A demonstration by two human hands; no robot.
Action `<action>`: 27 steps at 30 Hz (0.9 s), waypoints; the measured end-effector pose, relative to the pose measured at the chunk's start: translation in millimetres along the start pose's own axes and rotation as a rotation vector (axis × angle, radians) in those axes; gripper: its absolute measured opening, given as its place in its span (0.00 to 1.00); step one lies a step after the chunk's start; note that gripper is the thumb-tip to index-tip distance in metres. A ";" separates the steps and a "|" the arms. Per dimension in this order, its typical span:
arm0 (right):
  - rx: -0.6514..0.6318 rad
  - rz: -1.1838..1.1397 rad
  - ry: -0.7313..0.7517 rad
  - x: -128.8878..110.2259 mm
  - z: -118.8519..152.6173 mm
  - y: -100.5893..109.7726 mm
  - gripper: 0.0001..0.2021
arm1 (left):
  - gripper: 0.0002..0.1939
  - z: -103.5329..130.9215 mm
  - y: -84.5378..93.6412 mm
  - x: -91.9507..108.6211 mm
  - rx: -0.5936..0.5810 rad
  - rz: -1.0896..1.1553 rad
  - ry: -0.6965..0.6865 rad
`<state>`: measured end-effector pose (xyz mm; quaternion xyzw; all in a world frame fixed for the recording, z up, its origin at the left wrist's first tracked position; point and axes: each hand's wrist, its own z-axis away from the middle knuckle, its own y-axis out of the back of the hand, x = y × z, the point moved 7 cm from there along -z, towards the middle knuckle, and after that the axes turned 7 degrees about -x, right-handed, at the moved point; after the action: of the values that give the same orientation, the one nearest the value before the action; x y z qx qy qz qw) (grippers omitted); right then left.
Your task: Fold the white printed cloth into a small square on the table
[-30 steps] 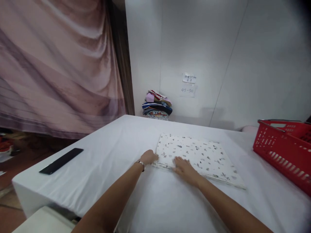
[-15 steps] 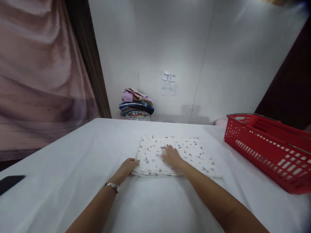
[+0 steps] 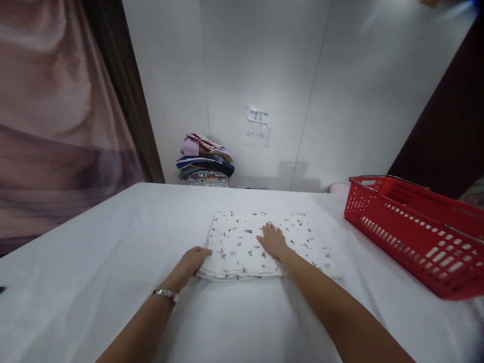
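A folded white cloth [image 3: 234, 247] printed with small grey and brown motifs lies flat on the white-covered table, its layers showing along the near edge. My left hand [image 3: 194, 259], with a silver band on the wrist, pinches the cloth's near left edge, thumb on top and the other fingers partly hidden. My right hand [image 3: 274, 241] rests flat on the middle of the cloth, fingers spread, holding nothing.
A red plastic basket [image 3: 401, 227] with metal handles stands on the right of the table [image 3: 113, 242]. Behind the far edge rises a stack of folded fabrics [image 3: 206, 164] against the wall. Paper signs [image 3: 257, 135] hang there, and a pink curtain [image 3: 56, 126] hangs on the left.
My right hand has slid slightly to the right over the cloth. My left hand keeps its hold at the edge. The view has shifted a little, leaving the dark object at left almost out of frame.
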<state>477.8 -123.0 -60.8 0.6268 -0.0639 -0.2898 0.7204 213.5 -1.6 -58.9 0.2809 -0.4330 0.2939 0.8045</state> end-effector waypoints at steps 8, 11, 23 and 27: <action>0.005 -0.252 0.028 6.9 -1.5 6.5 0.31 | 0.11 -1.8 -31.7 85.8 -0.026 -0.103 -0.293; 0.065 -0.738 0.085 14.1 7.2 29.9 0.33 | 0.10 7.4 -82.9 149.9 -0.079 -0.313 -0.463; 0.062 -1.174 0.020 137.6 74.4 39.1 0.41 | 0.23 36.2 -344.6 130.0 -0.281 -0.915 -0.546; 0.133 -0.921 0.076 144.2 73.0 36.2 0.37 | 0.25 36.2 -348.6 114.6 -0.248 -0.892 -0.539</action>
<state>575.6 -256.3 -50.9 0.6450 0.2289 -0.5518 0.4766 495.8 -234.2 -12.1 0.4060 -0.4945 -0.2125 0.7386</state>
